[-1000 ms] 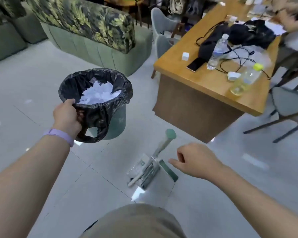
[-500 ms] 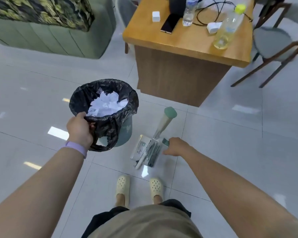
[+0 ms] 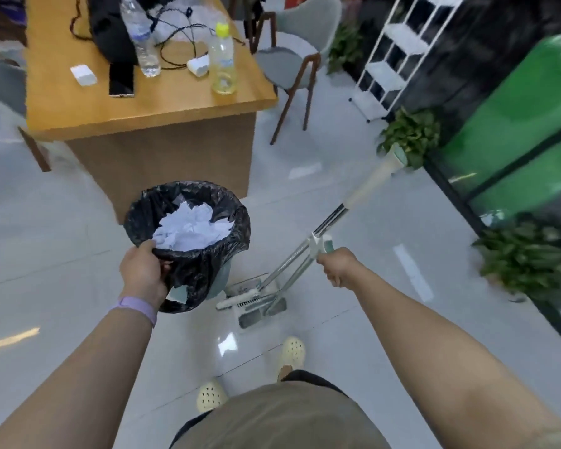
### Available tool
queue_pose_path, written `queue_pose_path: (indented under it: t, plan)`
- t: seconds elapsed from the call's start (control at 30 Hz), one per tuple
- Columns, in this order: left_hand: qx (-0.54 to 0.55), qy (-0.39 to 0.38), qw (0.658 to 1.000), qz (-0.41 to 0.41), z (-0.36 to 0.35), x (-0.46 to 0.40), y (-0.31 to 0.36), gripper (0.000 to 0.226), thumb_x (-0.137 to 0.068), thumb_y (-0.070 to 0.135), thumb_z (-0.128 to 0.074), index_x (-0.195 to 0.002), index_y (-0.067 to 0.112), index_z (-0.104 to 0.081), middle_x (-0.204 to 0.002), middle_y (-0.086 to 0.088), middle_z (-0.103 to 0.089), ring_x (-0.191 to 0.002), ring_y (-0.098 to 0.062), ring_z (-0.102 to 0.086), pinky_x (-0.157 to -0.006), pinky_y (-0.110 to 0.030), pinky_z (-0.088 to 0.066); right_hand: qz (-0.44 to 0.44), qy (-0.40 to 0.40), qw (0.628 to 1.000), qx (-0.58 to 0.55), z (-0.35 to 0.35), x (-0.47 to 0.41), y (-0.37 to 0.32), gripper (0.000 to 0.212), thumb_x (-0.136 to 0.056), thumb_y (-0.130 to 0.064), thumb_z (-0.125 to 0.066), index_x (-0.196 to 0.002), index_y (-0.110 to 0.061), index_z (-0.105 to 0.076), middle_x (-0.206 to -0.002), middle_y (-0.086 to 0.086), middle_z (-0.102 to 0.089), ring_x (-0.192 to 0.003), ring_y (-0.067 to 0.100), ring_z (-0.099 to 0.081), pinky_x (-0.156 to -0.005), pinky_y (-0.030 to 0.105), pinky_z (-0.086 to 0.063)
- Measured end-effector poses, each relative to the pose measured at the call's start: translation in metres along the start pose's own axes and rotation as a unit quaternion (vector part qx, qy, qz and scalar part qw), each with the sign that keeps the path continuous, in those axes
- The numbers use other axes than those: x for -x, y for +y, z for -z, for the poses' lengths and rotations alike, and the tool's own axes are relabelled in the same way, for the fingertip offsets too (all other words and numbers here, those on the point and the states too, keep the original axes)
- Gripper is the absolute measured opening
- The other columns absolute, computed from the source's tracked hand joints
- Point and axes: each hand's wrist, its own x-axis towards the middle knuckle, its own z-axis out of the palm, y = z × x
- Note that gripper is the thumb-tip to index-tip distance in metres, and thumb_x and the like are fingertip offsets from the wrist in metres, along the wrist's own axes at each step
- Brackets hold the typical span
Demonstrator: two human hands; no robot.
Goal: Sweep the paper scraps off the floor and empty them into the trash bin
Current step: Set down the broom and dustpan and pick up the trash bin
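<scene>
1. Right hand [image 3: 337, 265] was found curled tight around the green grip of the dustpan handle [image 3: 324, 246]; a second earlier it had hung free above the set, holding nothing, so the grasp was newly made
2. The broom handle [image 3: 366, 189] leaned away from that hand toward the plants, apparently clipped into the dustpan [image 3: 259, 299], which sat on the floor just below and left of the hand
3. Left hand [image 3: 144, 273] was clamped on the near rim of the trash bin [image 3: 208, 202], as in the earlier views
4. Paper scraps [image 3: 191, 228] lay heaped inside the bin liner, just beyond the left hand; none were seen on the floor
5. Judgement: emptying appeared done; both tools in hand suggested putting away
</scene>
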Motion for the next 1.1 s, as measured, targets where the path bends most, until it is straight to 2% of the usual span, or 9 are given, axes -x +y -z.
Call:
queue_pose_path:
  t: [0.03,0.1,0.2,0.3,0.47,0.63,0.7,0.97,1.1]
  plan:
    - [0.008,-0.019,1.0,0.008,-0.013,0.004,-0.002,0.004,-0.092,0.016,-0.055,-0.092,0.015,-0.059,-0.085,-0.003,-0.061,-0.064,-0.014,-0.06,-0.058,-0.025,-0.051,-0.014,0.012,0.999,-0.034,0.01,0.005,0.01,0.011,-0.09,-0.015,-0.058,-0.086,-0.007,-0.051,-0.063,0.009,-0.048,-0.046,0.018,-0.04,-0.045,0.023,-0.033]
    - [0.019,-0.064,0.997,0.031,-0.051,0.018,-0.004,0.014,-0.088,0.011,-0.056,-0.101,0.01,-0.062,-0.081,-0.006,-0.064,-0.057,-0.016,-0.06,-0.052,-0.023,-0.051,-0.034,0.053,0.993,-0.1,0.04,0.018,0.036,0.01,-0.09,-0.014,-0.056,-0.085,-0.007,-0.05,-0.062,0.009,-0.047,-0.045,0.018,-0.04,-0.046,0.025,-0.034]
    - [-0.035,-0.14,0.989,0.039,-0.118,0.053,-0.009,0.013,-0.091,0.008,-0.051,-0.09,0.014,-0.062,-0.074,-0.003,-0.059,-0.054,-0.014,-0.052,-0.043,-0.018,-0.042,-0.056,0.121,0.971,-0.201,0.089,0.037,0.079,0.013,-0.09,-0.009,-0.051,-0.08,-0.009,-0.044,-0.059,0.008,-0.043,-0.039,0.017,-0.037,-0.043,0.023,-0.031]
    - [-0.092,-0.194,0.976,0.027,-0.184,0.093,-0.023,0.021,-0.094,0.008,-0.049,-0.079,0.019,-0.058,-0.07,-0.001,-0.057,-0.055,-0.013,-0.05,-0.044,-0.019,-0.04,-0.065,0.179,0.939,-0.288,0.137,0.056,0.125,0.015,-0.089,-0.007,-0.049,-0.076,-0.01,-0.042,-0.054,0.008,-0.041,-0.037,0.017,-0.035,-0.043,0.022,-0.03]
    - [-0.133,-0.266,0.954,0.042,-0.298,0.162,-0.076,0.01,-0.092,0.016,-0.056,-0.083,0.016,-0.061,-0.072,-0.001,-0.059,-0.056,-0.014,-0.053,-0.05,-0.022,-0.045,-0.063,0.256,0.881,-0.394,0.233,0.084,0.208,0.021,-0.093,-0.006,-0.052,-0.073,-0.009,-0.043,-0.052,0.009,-0.042,-0.038,0.018,-0.034,-0.043,0.021,-0.028]
    - [-0.214,-0.358,0.909,0.001,-0.421,0.255,-0.162,0.021,-0.094,0.009,-0.054,-0.074,0.015,-0.051,-0.064,-0.004,-0.049,-0.04,-0.011,-0.049,-0.04,-0.019,-0.04,-0.084,0.32,0.834,-0.441,0.344,0.105,0.303,0.021,-0.092,-0.007,-0.057,-0.075,-0.011,-0.045,-0.056,0.007,-0.042,-0.043,0.017,-0.032,-0.044,0.02,-0.028]
    - [-0.243,-0.381,0.892,-0.001,-0.466,0.293,-0.193,0.02,-0.095,0.012,-0.057,-0.076,0.014,-0.049,-0.065,-0.007,-0.05,-0.038,-0.014,-0.048,-0.043,-0.024,-0.04,-0.102,0.339,0.819,-0.452,0.384,0.11,0.339,0.02,-0.09,-0.006,-0.057,-0.074,-0.011,-0.045,-0.056,0.008,-0.041,-0.045,0.017,-0.031,-0.046,0.022,-0.027]
    - [-0.354,-0.494,0.792,-0.061,-0.621,0.42,-0.305,0.022,-0.086,0.014,-0.066,-0.075,0.013,-0.047,-0.059,-0.007,-0.049,-0.05,-0.022,-0.046,-0.053,-0.028,-0.039,-0.15,0.419,0.731,-0.518,0.5,0.111,0.443,0.007,-0.09,-0.008,-0.057,-0.085,-0.006,-0.052,-0.06,0.009,-0.045,-0.045,0.018,-0.038,-0.042,0.022,-0.032]
    - [-0.397,-0.541,0.736,-0.092,-0.688,0.459,-0.355,0.03,-0.082,0.019,-0.071,-0.071,0.017,-0.044,-0.066,-0.008,-0.047,-0.058,-0.021,-0.045,-0.06,-0.032,-0.04,-0.18,0.451,0.707,-0.513,0.546,0.103,0.487,0.009,-0.092,-0.009,-0.056,-0.087,-0.003,-0.051,-0.061,0.009,-0.046,-0.045,0.018,-0.042,-0.04,0.021,-0.033]
